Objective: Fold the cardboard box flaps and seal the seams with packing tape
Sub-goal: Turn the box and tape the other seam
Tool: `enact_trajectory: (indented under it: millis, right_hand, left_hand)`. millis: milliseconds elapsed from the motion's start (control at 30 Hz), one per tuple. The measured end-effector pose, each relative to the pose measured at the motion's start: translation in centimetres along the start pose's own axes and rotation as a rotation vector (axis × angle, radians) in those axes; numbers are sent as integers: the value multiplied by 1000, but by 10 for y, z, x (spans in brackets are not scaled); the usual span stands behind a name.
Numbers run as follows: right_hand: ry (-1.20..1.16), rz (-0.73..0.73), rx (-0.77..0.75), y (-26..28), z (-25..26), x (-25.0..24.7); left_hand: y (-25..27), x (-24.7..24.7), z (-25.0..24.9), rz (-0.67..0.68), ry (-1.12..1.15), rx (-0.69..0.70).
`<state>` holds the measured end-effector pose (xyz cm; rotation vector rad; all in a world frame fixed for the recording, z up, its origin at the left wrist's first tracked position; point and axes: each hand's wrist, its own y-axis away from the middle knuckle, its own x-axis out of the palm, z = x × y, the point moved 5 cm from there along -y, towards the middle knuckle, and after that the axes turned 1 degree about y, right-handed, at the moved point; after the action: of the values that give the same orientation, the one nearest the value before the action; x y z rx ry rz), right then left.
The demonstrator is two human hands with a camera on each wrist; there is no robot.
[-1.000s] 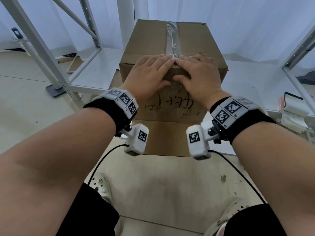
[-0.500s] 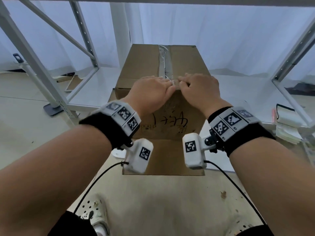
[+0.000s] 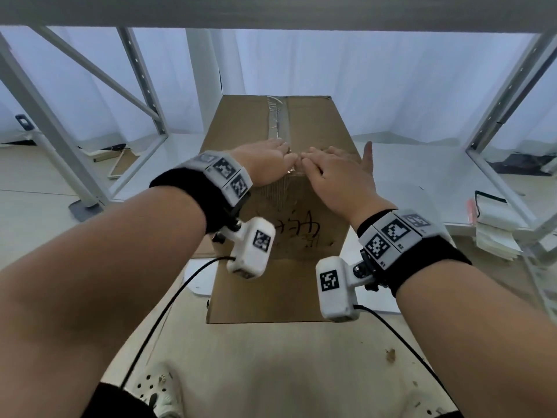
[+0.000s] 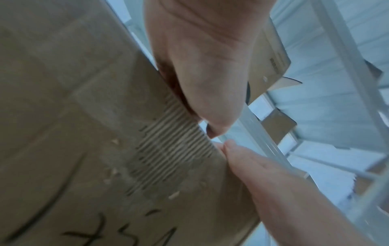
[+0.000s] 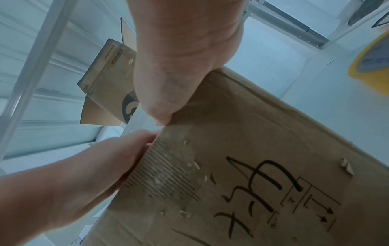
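A brown cardboard box stands upright in front of me, flaps folded down. A strip of clear packing tape runs along its top centre seam. My left hand and right hand lie flat on the top at the near edge, either side of the seam, fingertips almost touching. In the left wrist view the left hand has its thumb against the front top edge, above a torn corrugated patch. The right hand does the same in the right wrist view. Neither hand holds anything.
White metal rack posts stand left and right, with a beam overhead. A flat cardboard sheet lies under the box. Stacked papers sit at the right. A yellow tape roll and a second carton appear in the right wrist view.
Both hands slid from the box's front top edge up onto the top, fingers flattening out. The head view tilted up, showing the rack's overhead beam.
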<state>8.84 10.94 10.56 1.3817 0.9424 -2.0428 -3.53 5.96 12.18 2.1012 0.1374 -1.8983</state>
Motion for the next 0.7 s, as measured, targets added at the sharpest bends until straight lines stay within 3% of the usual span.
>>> enact_trajectory:
  millis: [200,267,367,467,700]
  right_hand:
    - [-59,14,-20,2,0,0]
    - [-127,-39,-62,4,-3,-6]
    - [-225,-149,-62,13,-20,-23]
    - [-216,-193,37,26,-61,-36]
    - [-230,-7,375,90,-188,-41]
  left_hand:
    - [48,-10,-23,-166,-81,119]
    - [55,-20,-31,-255,-131,132]
    - [58,-26,-42,-368,-30,162]
    - [55,-23,-68,-402,9,229]
    - [33,14,-152,-386,-58,433]
